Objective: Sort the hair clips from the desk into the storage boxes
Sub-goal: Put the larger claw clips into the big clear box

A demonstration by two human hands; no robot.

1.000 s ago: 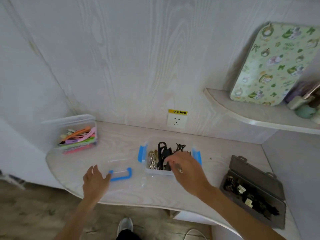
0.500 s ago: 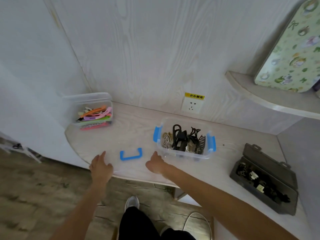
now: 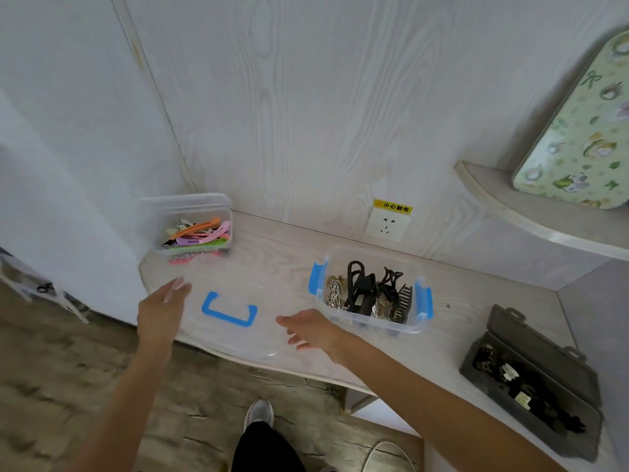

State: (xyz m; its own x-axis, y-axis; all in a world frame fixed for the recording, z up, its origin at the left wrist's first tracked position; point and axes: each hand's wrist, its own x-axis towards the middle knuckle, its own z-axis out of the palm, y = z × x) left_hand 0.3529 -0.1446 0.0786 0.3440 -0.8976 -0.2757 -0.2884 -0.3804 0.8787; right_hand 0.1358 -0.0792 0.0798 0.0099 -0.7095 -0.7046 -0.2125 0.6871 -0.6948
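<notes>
A clear lid [image 3: 231, 335] with a blue handle [image 3: 228, 310] lies flat at the front of the desk [image 3: 279, 264]. My left hand [image 3: 160, 310] is at its left end and my right hand [image 3: 309, 328] at its right end, both with fingers spread and holding nothing. Right of the lid stands a clear box with blue latches [image 3: 371, 330] holding dark and metal claw clips [image 3: 360, 291]. At the desk's back left corner a clear box [image 3: 190, 212] holds colourful flat clips [image 3: 200, 236].
An open grey case [image 3: 544, 352] with small dark clips sits at the right front of the desk. A wall socket [image 3: 386, 223] is behind the latched box. A corner shelf [image 3: 531, 212] with a patterned board [image 3: 578, 137] juts out at right. The floor and my shoe show below.
My right hand left the latched box and came to the lid's right end. My left hand shifted to the lid's left end. The camera tilted down and moved closer.
</notes>
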